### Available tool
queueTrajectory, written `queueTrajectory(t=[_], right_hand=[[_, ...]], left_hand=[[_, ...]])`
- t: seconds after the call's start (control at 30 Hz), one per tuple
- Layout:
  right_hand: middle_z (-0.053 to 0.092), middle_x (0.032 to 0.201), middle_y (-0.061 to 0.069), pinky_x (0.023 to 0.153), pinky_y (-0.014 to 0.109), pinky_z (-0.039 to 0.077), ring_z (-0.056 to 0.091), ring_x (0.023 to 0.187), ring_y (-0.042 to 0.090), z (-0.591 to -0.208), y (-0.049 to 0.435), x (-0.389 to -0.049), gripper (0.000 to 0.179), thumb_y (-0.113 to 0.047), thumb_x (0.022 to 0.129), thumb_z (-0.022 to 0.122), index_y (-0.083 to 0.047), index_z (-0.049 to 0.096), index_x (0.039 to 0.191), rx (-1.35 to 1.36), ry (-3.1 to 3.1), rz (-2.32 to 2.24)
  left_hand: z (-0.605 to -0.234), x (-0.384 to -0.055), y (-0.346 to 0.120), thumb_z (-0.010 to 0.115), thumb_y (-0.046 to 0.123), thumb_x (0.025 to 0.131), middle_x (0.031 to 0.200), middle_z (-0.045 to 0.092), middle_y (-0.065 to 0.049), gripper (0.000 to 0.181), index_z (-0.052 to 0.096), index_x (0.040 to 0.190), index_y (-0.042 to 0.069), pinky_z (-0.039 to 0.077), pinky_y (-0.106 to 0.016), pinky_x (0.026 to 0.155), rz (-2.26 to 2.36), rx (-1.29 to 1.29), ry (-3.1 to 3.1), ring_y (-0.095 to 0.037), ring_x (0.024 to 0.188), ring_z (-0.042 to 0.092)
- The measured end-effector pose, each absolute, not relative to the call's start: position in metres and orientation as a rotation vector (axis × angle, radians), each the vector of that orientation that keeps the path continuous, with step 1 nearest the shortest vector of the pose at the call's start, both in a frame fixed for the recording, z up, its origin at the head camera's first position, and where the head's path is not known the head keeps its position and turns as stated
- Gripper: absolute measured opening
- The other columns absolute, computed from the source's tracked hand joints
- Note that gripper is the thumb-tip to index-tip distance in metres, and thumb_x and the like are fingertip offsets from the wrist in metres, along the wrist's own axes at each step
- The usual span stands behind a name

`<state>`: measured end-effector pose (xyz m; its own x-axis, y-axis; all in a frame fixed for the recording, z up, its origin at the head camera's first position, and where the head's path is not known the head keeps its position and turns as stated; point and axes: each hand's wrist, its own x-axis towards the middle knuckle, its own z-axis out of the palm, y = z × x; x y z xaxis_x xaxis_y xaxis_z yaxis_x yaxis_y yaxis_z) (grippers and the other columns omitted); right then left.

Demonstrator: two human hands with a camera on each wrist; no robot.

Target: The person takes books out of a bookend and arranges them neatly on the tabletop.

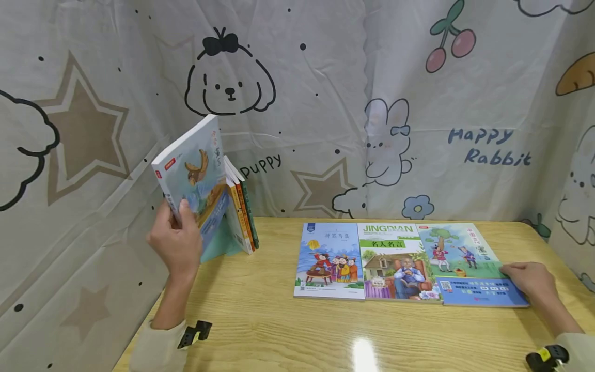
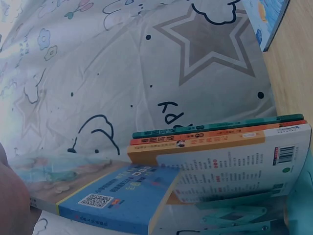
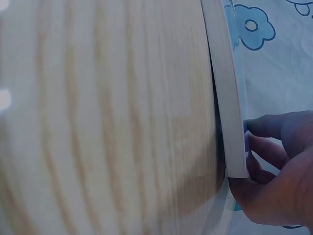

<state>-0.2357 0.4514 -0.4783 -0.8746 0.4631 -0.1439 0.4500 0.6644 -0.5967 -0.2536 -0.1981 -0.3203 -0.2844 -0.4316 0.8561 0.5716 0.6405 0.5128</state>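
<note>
My left hand [image 1: 178, 235] grips a paperback book with a brown bird on its cover [image 1: 197, 165] by its lower left side, thumb on the front. The book is raised and tilted beside several upright books [image 1: 239, 206]. In the left wrist view, the blue lower part of the held book [image 2: 117, 196] overlaps those books' white back cover [image 2: 234, 166]. On the right, my right hand [image 1: 532, 281] pinches the right edge of a flat book with a tree on its cover [image 1: 465, 263]. The right wrist view shows fingers curled at the end of its page block [image 3: 227, 98].
Left of the tree book lie a white and green book [image 1: 400, 263] and a blue book [image 1: 329, 263], side by side. A teal folding bookstand [image 2: 239, 215] is by the upright books. Printed cloth [image 1: 321, 103] hangs behind the wooden table [image 1: 279, 330].
</note>
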Motion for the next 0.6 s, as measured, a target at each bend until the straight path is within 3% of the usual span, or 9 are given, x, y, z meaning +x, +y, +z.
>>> queueTrajectory(t=[0.1,0.23,0.37,0.47,0.6], right_hand=[[0.049,0.122,0.044,0.061,0.033,0.039,0.053,0.092,0.043,-0.477,0.449,-0.235,0.05,-0.021,0.098,0.055,0.023,0.052,0.122,-0.793,-2.839,0.998],[0.051,0.12,0.043,0.062,0.036,0.041,0.053,0.092,0.042,-0.478,0.448,-0.236,0.047,-0.02,0.098,0.056,0.022,0.054,0.12,-0.808,-2.839,0.973],[0.051,0.121,0.043,0.074,0.049,0.046,0.052,0.1,0.049,-0.478,0.447,-0.235,0.048,-0.021,0.099,0.055,0.022,0.054,0.121,-0.749,-2.83,0.952],[0.049,0.125,0.043,0.084,0.06,0.043,0.049,0.108,0.054,-0.472,0.442,-0.234,0.051,-0.025,0.102,0.052,0.021,0.052,0.124,-0.638,-2.78,0.951],[0.052,0.126,0.041,0.084,0.062,0.042,0.049,0.111,0.054,-0.455,0.422,-0.234,0.052,-0.029,0.105,0.05,0.018,0.054,0.127,-0.45,-2.707,0.953]], left_hand=[[-0.317,-0.25,-0.197,0.063,0.011,0.098,0.078,0.069,-0.02,0.023,0.07,0.104,-0.009,0.038,-0.012,0.058,-0.97,-0.131,-1.582,0.003,0.063,0.053],[-0.314,-0.244,-0.196,0.063,0.009,0.097,0.078,0.069,-0.02,0.022,0.07,0.105,-0.01,0.04,-0.011,0.06,-0.976,-0.15,-1.579,0.004,0.065,0.055],[-0.313,-0.24,-0.196,0.063,0.007,0.097,0.077,0.069,-0.021,0.021,0.07,0.106,-0.01,0.041,-0.01,0.059,-0.994,-0.165,-1.584,0.004,0.064,0.056],[-0.312,-0.237,-0.196,0.063,0.007,0.097,0.076,0.069,-0.02,0.02,0.071,0.106,-0.009,0.039,-0.01,0.057,-1.009,-0.169,-1.593,0.004,0.062,0.054],[-0.309,-0.232,-0.193,0.063,0.005,0.096,0.072,0.066,-0.015,0.019,0.071,0.105,-0.009,0.036,-0.012,0.053,-1.057,-0.187,-1.605,0.0,0.057,0.05]])
